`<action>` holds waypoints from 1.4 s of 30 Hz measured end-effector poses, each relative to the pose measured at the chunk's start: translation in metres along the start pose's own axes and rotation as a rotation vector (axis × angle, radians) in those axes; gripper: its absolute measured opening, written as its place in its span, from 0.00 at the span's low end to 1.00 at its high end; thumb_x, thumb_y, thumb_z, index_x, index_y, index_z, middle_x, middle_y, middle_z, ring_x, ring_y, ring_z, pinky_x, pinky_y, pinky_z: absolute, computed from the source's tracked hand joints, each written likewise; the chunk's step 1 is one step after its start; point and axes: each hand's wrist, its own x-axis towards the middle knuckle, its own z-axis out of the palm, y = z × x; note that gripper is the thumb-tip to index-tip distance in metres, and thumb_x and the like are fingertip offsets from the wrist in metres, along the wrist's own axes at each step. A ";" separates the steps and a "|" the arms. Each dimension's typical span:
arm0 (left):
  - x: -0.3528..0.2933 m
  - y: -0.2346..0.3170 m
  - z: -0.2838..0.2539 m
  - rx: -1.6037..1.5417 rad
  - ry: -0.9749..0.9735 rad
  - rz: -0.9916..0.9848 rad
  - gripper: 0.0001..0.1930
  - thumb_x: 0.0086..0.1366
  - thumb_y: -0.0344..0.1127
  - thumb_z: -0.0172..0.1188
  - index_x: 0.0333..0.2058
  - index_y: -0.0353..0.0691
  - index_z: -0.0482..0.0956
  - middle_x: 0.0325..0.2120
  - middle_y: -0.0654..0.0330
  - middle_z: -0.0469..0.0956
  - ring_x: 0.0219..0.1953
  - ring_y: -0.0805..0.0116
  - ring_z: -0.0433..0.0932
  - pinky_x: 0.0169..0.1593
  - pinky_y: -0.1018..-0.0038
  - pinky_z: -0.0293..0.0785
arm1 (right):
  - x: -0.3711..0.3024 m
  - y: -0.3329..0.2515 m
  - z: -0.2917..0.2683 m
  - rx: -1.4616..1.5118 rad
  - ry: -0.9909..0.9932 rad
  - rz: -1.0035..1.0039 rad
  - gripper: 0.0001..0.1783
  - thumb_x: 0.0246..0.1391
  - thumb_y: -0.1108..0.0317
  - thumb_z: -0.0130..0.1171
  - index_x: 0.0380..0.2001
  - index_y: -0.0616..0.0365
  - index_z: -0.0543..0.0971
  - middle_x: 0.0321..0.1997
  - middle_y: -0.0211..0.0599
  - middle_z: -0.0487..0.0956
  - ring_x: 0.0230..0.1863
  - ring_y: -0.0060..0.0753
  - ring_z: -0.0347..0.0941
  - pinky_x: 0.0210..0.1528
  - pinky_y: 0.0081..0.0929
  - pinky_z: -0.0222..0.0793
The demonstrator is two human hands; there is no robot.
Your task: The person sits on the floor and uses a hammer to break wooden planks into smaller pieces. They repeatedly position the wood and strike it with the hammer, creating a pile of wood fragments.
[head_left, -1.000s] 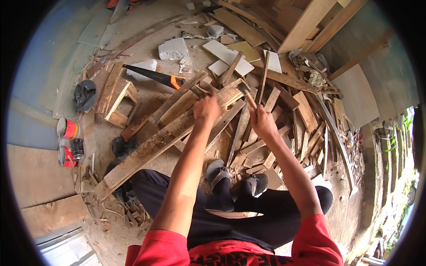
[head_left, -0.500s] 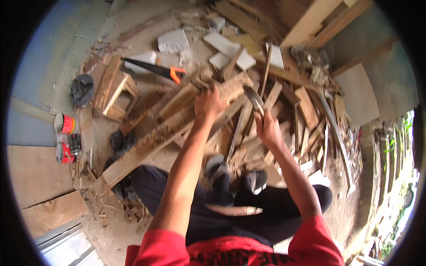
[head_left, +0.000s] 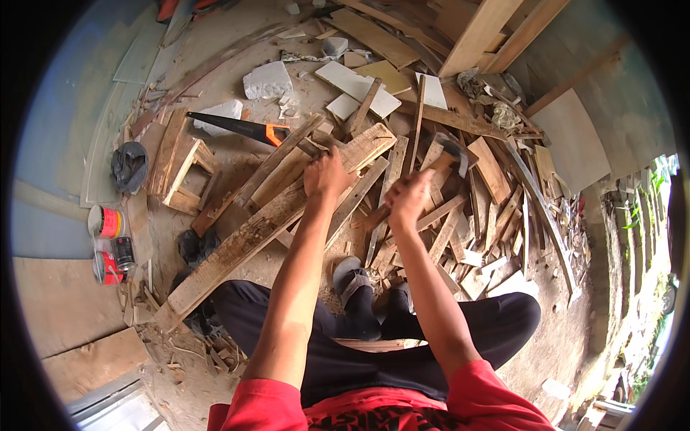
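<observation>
A long, weathered plank point(head_left: 262, 228) slants from beside my left knee up to the far right. My left hand point(head_left: 327, 176) is closed over its upper part, with the fingertips partly hidden. A short dark piece point(head_left: 309, 148) shows just beyond those fingers; I cannot make out what it is. In my right hand point(head_left: 408, 200) is the wooden handle of a claw hammer point(head_left: 453, 154). Its metal head is raised to the right of the plank's far end, apart from it and slightly blurred.
Wood scraps point(head_left: 449, 230) are heaped ahead and to the right. Beyond the plank, an orange-handled handsaw point(head_left: 241, 128) lies near a small wooden frame point(head_left: 188, 176). White blocks point(head_left: 267, 80) and several boards lie farther back. Cans point(head_left: 108, 223) stand at the left, and my sandalled feet point(head_left: 352, 284) are below the plank.
The hammer has swung away from the plank's far end, its head now pointing up and right. My right hand has moved slightly left, while my left hand stays on the plank.
</observation>
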 end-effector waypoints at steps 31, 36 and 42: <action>-0.002 0.007 -0.006 0.053 -0.033 0.013 0.36 0.52 0.59 0.68 0.51 0.38 0.70 0.37 0.47 0.83 0.41 0.50 0.83 0.44 0.59 0.79 | 0.047 -0.024 -0.028 -0.389 -0.453 0.446 0.23 0.69 0.44 0.40 0.30 0.52 0.65 0.17 0.21 0.60 0.13 0.17 0.52 0.12 0.21 0.49; -0.003 0.006 -0.008 0.048 0.023 0.024 0.37 0.52 0.58 0.68 0.53 0.38 0.69 0.38 0.47 0.83 0.42 0.50 0.83 0.44 0.59 0.79 | 0.060 -0.063 -0.016 -0.207 -0.288 0.185 0.24 0.71 0.45 0.33 0.33 0.53 0.66 0.19 0.21 0.61 0.15 0.16 0.54 0.15 0.19 0.50; -0.004 0.010 -0.015 0.060 -0.049 0.004 0.37 0.53 0.58 0.67 0.53 0.38 0.69 0.39 0.47 0.83 0.42 0.51 0.83 0.43 0.60 0.80 | 0.077 -0.076 -0.031 -0.727 -0.672 0.627 0.26 0.68 0.40 0.39 0.31 0.53 0.65 0.17 0.19 0.58 0.15 0.16 0.52 0.14 0.21 0.48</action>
